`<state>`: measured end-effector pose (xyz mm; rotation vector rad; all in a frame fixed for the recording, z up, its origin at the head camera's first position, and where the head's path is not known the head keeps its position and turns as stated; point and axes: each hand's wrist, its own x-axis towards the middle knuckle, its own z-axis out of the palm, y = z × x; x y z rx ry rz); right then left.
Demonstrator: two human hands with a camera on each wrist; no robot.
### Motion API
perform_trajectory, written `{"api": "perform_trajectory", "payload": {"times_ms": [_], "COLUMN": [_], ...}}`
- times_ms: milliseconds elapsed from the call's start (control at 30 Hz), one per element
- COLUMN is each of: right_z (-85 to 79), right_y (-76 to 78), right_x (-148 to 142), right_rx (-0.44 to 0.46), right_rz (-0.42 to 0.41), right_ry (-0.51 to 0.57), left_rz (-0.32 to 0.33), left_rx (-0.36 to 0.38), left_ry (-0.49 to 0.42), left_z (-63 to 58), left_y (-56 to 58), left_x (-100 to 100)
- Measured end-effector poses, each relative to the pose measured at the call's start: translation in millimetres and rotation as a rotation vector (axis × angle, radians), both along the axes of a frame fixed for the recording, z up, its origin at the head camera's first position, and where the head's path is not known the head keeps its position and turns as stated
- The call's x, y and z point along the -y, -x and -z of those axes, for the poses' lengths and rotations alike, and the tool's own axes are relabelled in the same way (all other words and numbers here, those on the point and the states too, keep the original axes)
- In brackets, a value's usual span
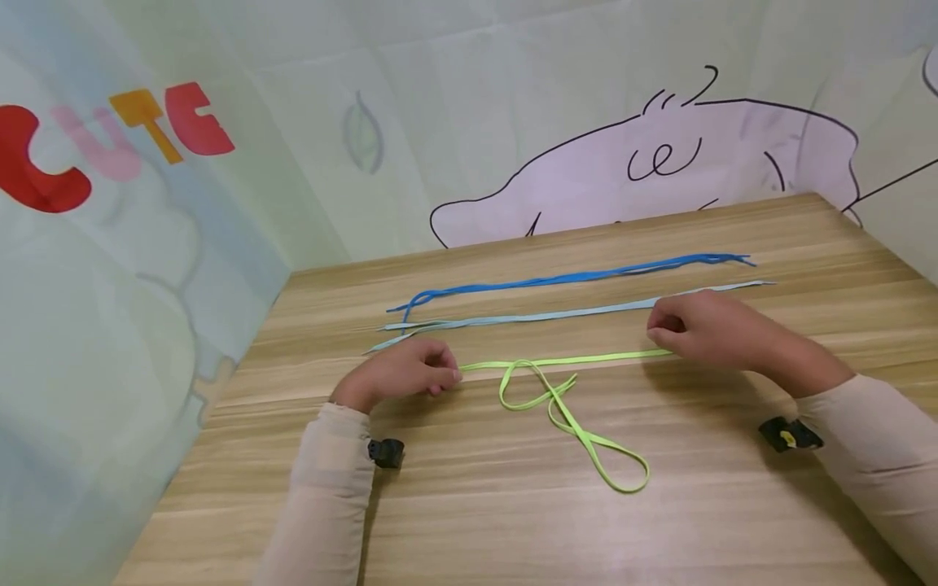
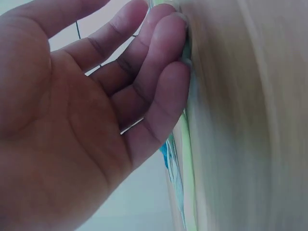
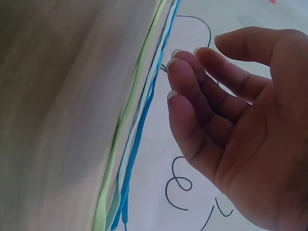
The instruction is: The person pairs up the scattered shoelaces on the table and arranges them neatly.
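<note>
A yellow-green shoelace [image 1: 586, 435] lies on the table, one stretch running straight between the hands and the rest looped nearer the person. My left hand [image 1: 403, 374] is at the left part of that straight stretch. In the left wrist view its fingers [image 2: 166, 91] are loosely bent, fingertips against or just above the lace, thumb apart. My right hand [image 1: 721, 330] is over the right part of the green lace, partly hiding it. In the right wrist view its fingers [image 3: 185, 110] curve loosely, thumb apart, holding nothing, with the laces beside them.
Beyond the green lace lies a pale blue shoelace [image 1: 557, 315], its right part partly behind my right hand. Farther back is a bright blue shoelace [image 1: 542, 282], folded into several strands. The wood-grain table [image 1: 469, 521] meets a printed cloth backdrop [image 1: 308, 122] at the back and left.
</note>
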<state>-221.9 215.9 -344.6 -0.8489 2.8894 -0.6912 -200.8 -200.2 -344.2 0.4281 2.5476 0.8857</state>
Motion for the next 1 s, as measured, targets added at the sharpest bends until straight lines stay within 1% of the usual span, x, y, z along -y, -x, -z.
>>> {"api": "perform_trajectory", "payload": {"times_ms": [167, 267, 433, 567, 700, 800, 867, 1000], "right_z": [-1.5, -0.9, 0.5, -0.7, -2.7, -4.2, -4.6, -3.7], "right_y": [-4.5, -7.8, -11.9, -17.4, -25.0, -30.8, -34.0, -37.9], "right_x": [6, 12, 22, 28, 33, 39, 42, 49], "right_rx": [0.032, 0.04, 0.044, 0.056, 0.079, 0.106, 0.115, 0.098], "right_rz": [-0.036, -0.06, -0.128, -0.191, -0.233, -0.261, -0.278, -0.306], "right_ry": [0.015, 0.012, -0.014, -0.014, -0.012, -0.016, -0.02, -0.034], "left_rz": [0.043, 0.054, 0.041, 0.047, 0.059, 0.059, 0.048, 0.025], "left_rx": [-0.027, -0.007, 0.016, -0.01, -0.044, -0.053, -0.056, -0.057], "left_ry": [0.028, 0.025, 0.028, 0.076, 0.12, 0.127, 0.132, 0.132], "left_z": [-0.3, -0.4, 0.1, -0.6, -0.5, 0.8, 1.4, 2.1], "left_y": [-1.1, -2.9, -5.4, -5.9, -6.1, -7.1, -8.5, -12.1], "left_x": [-13, -19, -27, -35, -44, -50, -53, -58]}}
